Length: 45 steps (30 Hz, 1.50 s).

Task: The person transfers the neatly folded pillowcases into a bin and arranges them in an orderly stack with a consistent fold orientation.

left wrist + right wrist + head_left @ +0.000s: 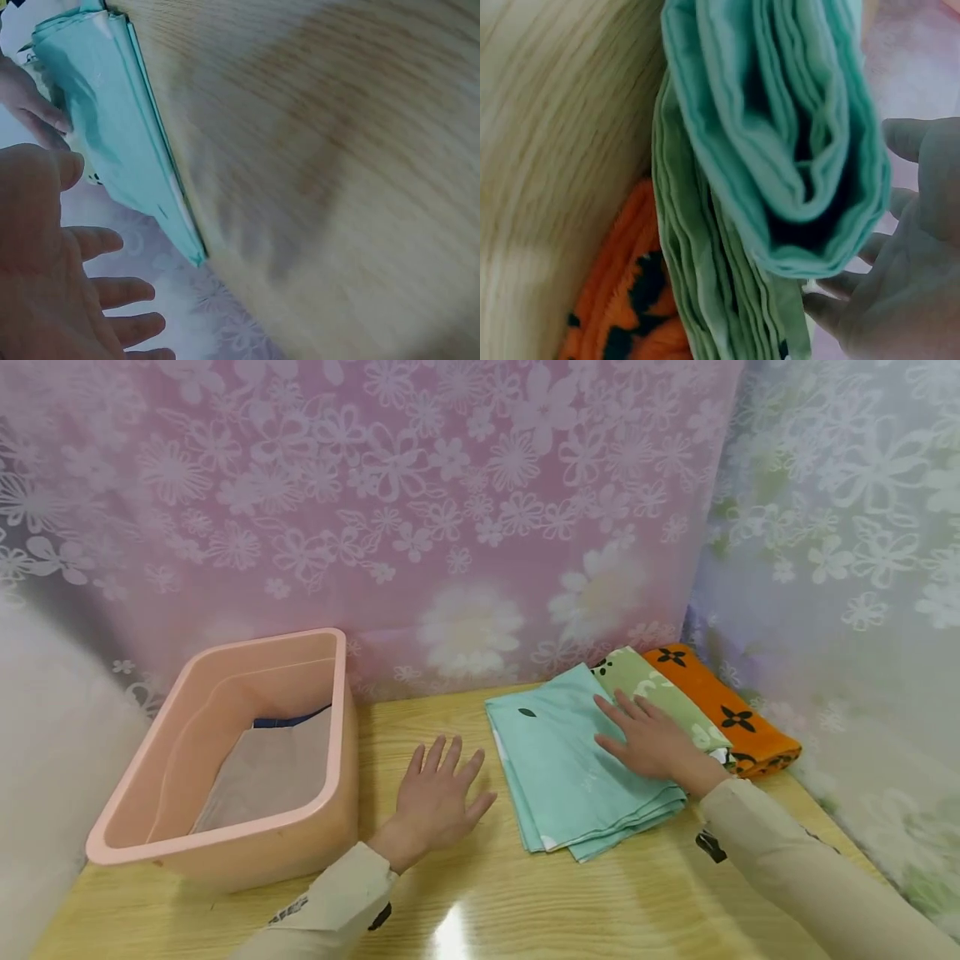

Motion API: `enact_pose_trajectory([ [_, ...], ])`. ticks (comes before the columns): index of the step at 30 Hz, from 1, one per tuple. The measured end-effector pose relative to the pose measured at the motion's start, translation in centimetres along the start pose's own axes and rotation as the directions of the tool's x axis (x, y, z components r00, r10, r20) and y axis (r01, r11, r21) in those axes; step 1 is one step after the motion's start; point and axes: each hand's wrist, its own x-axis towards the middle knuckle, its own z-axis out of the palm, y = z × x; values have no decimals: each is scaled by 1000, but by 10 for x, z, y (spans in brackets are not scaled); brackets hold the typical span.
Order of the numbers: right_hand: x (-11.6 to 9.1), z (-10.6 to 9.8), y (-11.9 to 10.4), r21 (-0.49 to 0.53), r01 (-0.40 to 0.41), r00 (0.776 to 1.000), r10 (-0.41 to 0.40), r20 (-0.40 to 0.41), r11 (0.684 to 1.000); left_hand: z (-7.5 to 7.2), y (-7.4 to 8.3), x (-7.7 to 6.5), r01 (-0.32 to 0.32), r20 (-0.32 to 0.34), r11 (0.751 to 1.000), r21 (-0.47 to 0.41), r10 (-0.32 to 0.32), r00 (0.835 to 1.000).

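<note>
A folded teal cloth [555,777] lies on the right side of the table, with a folded green patterned cloth [637,677] and an orange towel [738,714] with dark flower marks beside it. My right hand [652,739] is over the right part of the teal cloth, fingers extended. In the right wrist view, layered folds of the teal cloth [795,135] show close to that hand; whether they touch is unclear. My left hand [438,797] is spread above the table between the pink basin and the teal cloth, holding nothing.
On the left stands a pink basin [330,793] with a greyish cloth [277,768] and something dark blue [288,720] inside. The wood-grain table [480,893] meets a pink floral curtain [420,527] at the back and a pale curtain [847,610] at the right.
</note>
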Motion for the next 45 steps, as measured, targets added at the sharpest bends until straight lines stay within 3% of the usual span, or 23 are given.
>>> enact_pose_trajectory([
  [4, 2, 2, 4, 180, 18, 1000, -14, -25, 983, 8, -1, 8, 17, 44, 978, -206, -8, 999],
  [7, 3, 1, 6, 298, -44, 999, 50, -10, 953, 13, -3, 17, 48, 88, 906, -421, -11, 996],
  [9, 3, 0, 7, 348, -95, 995, 99, 5, 933, 15, -4, 25, 98, 133, 813, -575, -26, 991],
  [10, 3, -1, 8, 363, -117, 993, 120, 14, 924, 16, -5, 28, 127, 157, 754, -644, -31, 987],
  [12, 3, -3, 8, 370, -144, 989, 145, 24, 918, 18, -6, 34, 204, 219, 611, -765, -52, 974],
  [14, 3, -4, 9, 370, -151, 988, 152, 27, 917, 20, -7, 40, 280, 283, 445, -851, -62, 957],
  [16, 3, -6, 8, 373, -154, 988, 154, 30, 915, 21, -9, 44, 345, 342, 295, -891, -64, 937],
  [18, 4, -7, 7, 371, -152, 988, 153, 29, 916, 22, -10, 48, 402, 396, 169, -900, -71, 915],
  [20, 5, -8, 6, 374, -153, 988, 154, 27, 915, 21, -10, 52, 447, 440, 89, -890, -82, 894],
  [24, 6, -9, 6, 364, -154, 988, 154, 29, 918, 19, -8, 60, 513, 513, -35, -858, -122, 850],
  [28, 7, -8, 8, 356, -162, 987, 158, 40, 920, 17, 1, 69, 527, 540, -117, -842, -149, 829],
  [34, 8, -6, 12, 376, -157, 987, 152, 42, 913, 18, 13, 77, 508, 528, -146, -849, -177, 831],
  [41, 12, -3, 15, 368, -180, 983, 173, 52, 912, 27, 19, 84, 518, 558, -228, -824, -171, 812],
  [45, 13, -3, 18, 360, -184, 983, 171, 67, 915, 32, 26, 88, 515, 547, -199, -834, -166, 821],
])
